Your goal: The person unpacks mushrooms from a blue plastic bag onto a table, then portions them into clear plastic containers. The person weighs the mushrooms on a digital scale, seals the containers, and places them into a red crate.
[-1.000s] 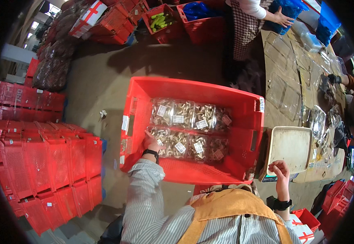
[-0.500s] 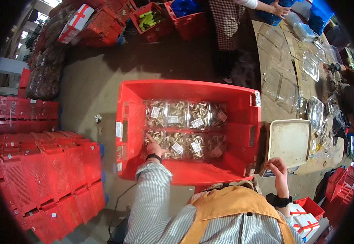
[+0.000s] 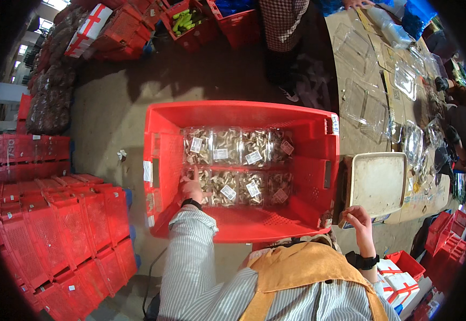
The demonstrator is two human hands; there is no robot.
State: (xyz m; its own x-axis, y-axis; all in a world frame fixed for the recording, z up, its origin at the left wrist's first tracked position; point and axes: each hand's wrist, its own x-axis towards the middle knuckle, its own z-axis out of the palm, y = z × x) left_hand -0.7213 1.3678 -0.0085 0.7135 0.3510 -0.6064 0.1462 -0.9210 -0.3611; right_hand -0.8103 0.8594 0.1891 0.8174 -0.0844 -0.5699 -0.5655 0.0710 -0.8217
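In front of me stands a red plastic crate (image 3: 243,227). Clear plastic boxes of sliced mushrooms (image 3: 227,145) lie inside it in two rows, with white labels on their lids. My left hand (image 3: 191,188) reaches into the crate's left side and rests at the leftmost box of the near row, its index finger stretched out. That box is partly hidden by the hand. Outside the crate's near right corner, my right hand (image 3: 358,218) hovers beside the pale tray (image 3: 378,183), fingers loosely bent and apart, with nothing visible in them.
Red crates (image 3: 56,230) are stacked at left. A table (image 3: 348,75) along the right bears empty clear lids (image 3: 365,104) and plastic film. A person in a checked apron (image 3: 283,27) stands beyond the crate. Gloved hands (image 3: 442,84) show at far right. Crates with green vegetables (image 3: 186,20) stand behind.
My left hand has shifted slightly up at the left box, its index finger now straighter. The person at the back has drawn their arm mostly out of view. My view has moved slightly.
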